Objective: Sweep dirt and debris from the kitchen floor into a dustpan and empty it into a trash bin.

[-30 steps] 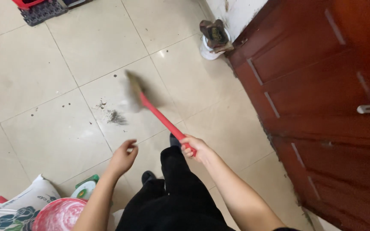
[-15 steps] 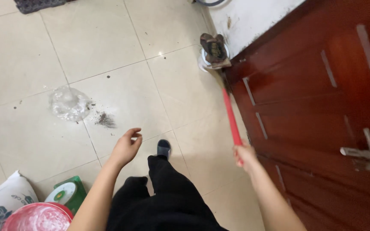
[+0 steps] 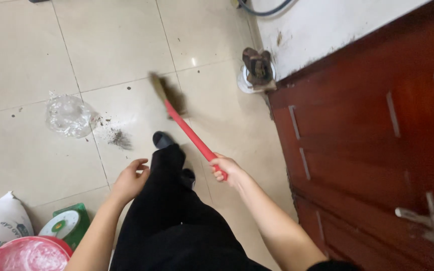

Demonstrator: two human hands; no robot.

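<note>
My right hand (image 3: 228, 169) grips the red handle of a broom (image 3: 189, 132), whose brush head (image 3: 160, 90) rests blurred on the beige tiled floor (image 3: 111, 45). My left hand (image 3: 130, 179) hangs loose over my black trouser leg, fingers apart, holding nothing. A small pile of dark dust (image 3: 118, 137) lies on the tiles left of the broom. Beside it sits a crumpled clear plastic bag (image 3: 69, 116). My dark shoe (image 3: 163, 139) stands between the dust and the broom handle.
A dark red wooden door (image 3: 377, 150) with a metal handle (image 3: 428, 221) fills the right side. A brown and white object (image 3: 257, 70) stands at the wall foot. At bottom left are a white sack (image 3: 1, 226), a green-and-white box (image 3: 66, 225) and a red bowl (image 3: 26, 253).
The broom has swung from beside the door leftward, its head now over the middle tiles. My right hand came in toward my leg. The view shifted down and right.
</note>
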